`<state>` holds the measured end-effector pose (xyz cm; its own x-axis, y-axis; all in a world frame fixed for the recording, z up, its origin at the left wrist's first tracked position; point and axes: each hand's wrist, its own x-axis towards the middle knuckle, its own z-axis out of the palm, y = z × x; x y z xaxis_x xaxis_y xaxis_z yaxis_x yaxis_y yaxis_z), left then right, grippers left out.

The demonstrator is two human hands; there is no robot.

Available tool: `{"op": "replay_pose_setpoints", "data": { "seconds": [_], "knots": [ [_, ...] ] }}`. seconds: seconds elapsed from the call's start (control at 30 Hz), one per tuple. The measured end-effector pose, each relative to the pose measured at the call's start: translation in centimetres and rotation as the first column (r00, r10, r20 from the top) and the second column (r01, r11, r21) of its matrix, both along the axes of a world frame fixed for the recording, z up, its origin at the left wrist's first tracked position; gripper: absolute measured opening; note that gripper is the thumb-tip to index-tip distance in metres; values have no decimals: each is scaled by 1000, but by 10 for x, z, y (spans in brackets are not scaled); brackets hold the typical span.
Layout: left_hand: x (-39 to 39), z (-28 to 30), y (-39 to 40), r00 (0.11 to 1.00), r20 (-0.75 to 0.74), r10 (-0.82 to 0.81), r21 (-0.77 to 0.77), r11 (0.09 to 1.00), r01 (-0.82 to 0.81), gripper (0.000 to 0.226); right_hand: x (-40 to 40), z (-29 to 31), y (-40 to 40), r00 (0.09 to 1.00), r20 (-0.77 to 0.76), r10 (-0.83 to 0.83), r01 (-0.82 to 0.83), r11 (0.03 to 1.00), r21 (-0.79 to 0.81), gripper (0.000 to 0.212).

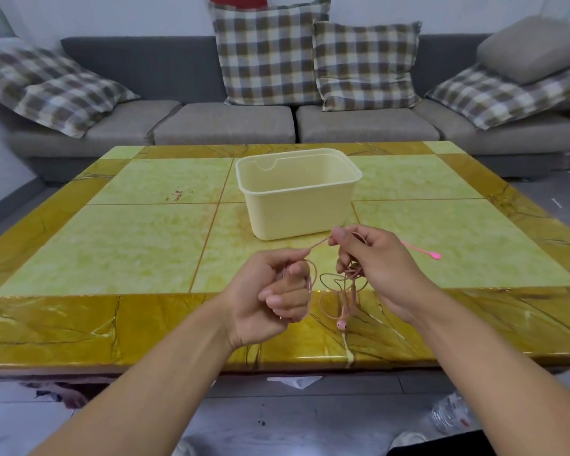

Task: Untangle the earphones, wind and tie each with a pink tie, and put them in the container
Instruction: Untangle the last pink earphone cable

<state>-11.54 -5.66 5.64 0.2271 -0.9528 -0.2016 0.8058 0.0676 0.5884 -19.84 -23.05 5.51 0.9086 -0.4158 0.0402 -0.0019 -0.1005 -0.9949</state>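
Your left hand (277, 291) is curled round a gathered bunch of the pink earphones (341, 291), with the finger and thumb pinching the cord where it leaves the fist. From there a short, taut run of cord climbs to your right hand (372, 261), whose thumb and forefinger pinch it while the lower fingers hold a knotted clump. Below that clump loose loops hang, and one earbud (341, 325) dangles just above the near edge of the bench (112, 251). Whether it touches the surface cannot be told.

So you look to be early in the job: the cord is part gathered, part snarled, and no neat coil shows. One pink tie (423, 251) lies on the bench just beyond your right hand, unused. The container (296, 205) stands farther out, near the middle, and nothing shows inside it from this angle. Untangling, winding, tying and stowing all seem left to do. How many earphone sets are in your hands cannot be told.
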Motion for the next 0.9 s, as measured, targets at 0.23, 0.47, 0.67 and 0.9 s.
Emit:
{"op": "replay_pose_setpoints", "data": {
  "seconds": [0.23, 0.47, 0.67, 0.9],
  "knots": [
    [-5, 7, -6, 857, -20, 516, -8, 857, -516, 33, -6, -5, 10, 935, -256, 246, -267, 962, -52, 24],
    [23, -5, -3, 460, 407, 789, -97, 538, -837, 42, -12, -3, 24, 799, -437, 414, -442, 896, 42, 26],
    [35, -15, 16, 52, 955, 292, -103, 492, -865, 32, -16, 2, 20, 716, -521, 463, -523, 851, 38, 29],
    [39, -24, 25, -73, 882, -467, 214, 531, -820, 55, -18, 3, 0, 717, -539, 441, -480, 874, 76, 29]
  ]
}}
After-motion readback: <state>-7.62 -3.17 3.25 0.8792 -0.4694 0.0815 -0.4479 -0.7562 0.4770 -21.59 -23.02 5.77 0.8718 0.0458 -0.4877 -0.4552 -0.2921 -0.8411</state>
